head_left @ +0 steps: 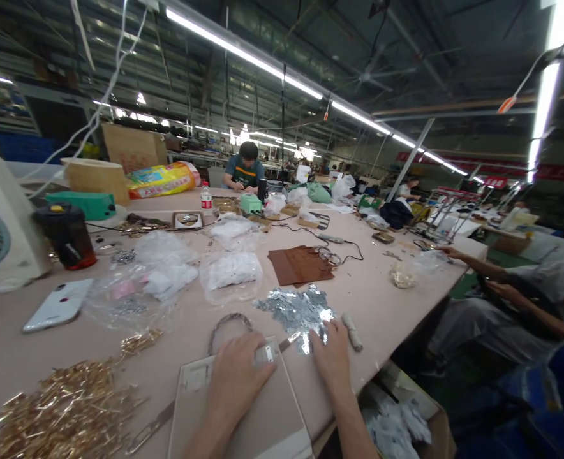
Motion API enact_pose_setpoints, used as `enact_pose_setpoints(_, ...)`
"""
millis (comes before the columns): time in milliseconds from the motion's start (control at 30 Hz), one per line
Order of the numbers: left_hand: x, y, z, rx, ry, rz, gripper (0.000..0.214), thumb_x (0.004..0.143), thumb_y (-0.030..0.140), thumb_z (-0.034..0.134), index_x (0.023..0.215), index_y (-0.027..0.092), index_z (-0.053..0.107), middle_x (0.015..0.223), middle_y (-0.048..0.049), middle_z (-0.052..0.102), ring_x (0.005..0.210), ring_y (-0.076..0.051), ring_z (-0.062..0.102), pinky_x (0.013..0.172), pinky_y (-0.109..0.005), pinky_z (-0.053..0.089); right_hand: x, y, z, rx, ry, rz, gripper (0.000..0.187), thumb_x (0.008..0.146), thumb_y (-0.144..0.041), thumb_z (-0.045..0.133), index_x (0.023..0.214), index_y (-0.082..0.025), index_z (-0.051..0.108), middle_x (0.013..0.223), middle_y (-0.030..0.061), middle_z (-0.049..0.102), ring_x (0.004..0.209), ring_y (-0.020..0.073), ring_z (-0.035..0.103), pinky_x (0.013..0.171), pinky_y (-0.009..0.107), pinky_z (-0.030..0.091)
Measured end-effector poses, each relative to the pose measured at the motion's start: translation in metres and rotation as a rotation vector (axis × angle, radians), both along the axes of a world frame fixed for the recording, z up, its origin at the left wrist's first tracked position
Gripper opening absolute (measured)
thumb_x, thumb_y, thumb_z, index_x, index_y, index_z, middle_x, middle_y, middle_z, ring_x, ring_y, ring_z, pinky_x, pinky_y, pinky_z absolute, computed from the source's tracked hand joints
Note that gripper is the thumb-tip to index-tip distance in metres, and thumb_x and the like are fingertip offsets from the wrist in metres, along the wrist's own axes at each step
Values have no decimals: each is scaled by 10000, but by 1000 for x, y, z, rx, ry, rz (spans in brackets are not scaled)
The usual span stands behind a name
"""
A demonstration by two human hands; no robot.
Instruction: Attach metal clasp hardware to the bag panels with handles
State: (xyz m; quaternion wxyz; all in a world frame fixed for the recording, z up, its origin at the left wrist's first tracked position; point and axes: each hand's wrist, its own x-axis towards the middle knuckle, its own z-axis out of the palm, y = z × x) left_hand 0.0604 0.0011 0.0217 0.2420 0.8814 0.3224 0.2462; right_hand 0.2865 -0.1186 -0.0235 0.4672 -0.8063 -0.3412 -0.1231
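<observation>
My left hand (238, 366) rests on a flat beige box-like block (275, 414). Its thumb and curled fingers close around a small shiny metal plate (266, 353) at the block's far corner. To the right, my right hand (332, 357) reaches the near edge of a heap of thin silver metal plates (294, 309). Its thumb and forefinger are apart, with silver plates under the fingertips. A narrow metal strip (289, 341) lies between my hands. Beyond the block curves a dark ring-like band (227, 319). Part of the block is hidden under my left forearm.
Gold-coloured metal pieces (66, 408) lie heaped at the near left. Around the table are a white phone (59, 306), a dark tumbler (66, 236), plastic bags (231, 274), brown leather-like sheets (298, 264) and a small roll (352, 331). One co-worker sits opposite, another at right.
</observation>
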Motion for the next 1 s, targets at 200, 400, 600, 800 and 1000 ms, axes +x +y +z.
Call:
enact_pose_setpoints(200, -2, 1, -4, -11, -44, -11, 306, 818, 305, 791, 1112, 278, 714, 1295, -41, 720, 1208, -302, 628, 1086, -482, 418, 0, 3, -2, -118, -79, -14, 278, 929, -402, 575, 1023, -190, 728, 1099, 168, 666, 1117, 358, 583, 1025, 479, 446)
enact_pose_setpoints(400, -13, -2, -2, -42, -249, -25, 398, 794, 213, 802, 1178, 257, 707, 1365, -70, 679, 1314, -299, 579, 1161, -507, 433, 6, -1, -9, -94, -111, 30, 351, 910, -478, 580, 1062, -184, 697, 1065, 153, 676, 1094, 348, 582, 1019, 470, 435)
enact_pose_setpoints(600, -44, 8, 17, 11, -545, 167, 221, 947, 217, 635, 1160, 243, 689, 1278, -82, 699, 1246, -246, 621, 1112, -439, 505, 10, -5, -8, -161, -140, 57, 490, 906, -579, 511, 1022, -149, 713, 1019, 184, 703, 1017, 356, 602, 941, 476, 449)
enact_pose_setpoints(800, -102, 15, 5, -72, -508, 235, 243, 916, 128, 555, 1088, 221, 698, 1053, -48, 722, 878, -165, 681, 848, -295, 575, -2, -14, 4, -184, 67, 9, 448, 855, -599, 606, 1013, -207, 756, 1013, 141, 759, 884, 344, 667, 797, 462, 489)
enact_pose_setpoints(1000, -131, 4, -10, -127, -326, 157, 447, 771, 159, 760, 1212, 211, 708, 1218, -63, 687, 1076, -210, 664, 988, -319, 546, -21, -19, 16, 59, 319, -71, 543, 821, -608, 747, 1171, -193, 784, 1074, 163, 781, 1009, 433, 717, 958, 584, 536)
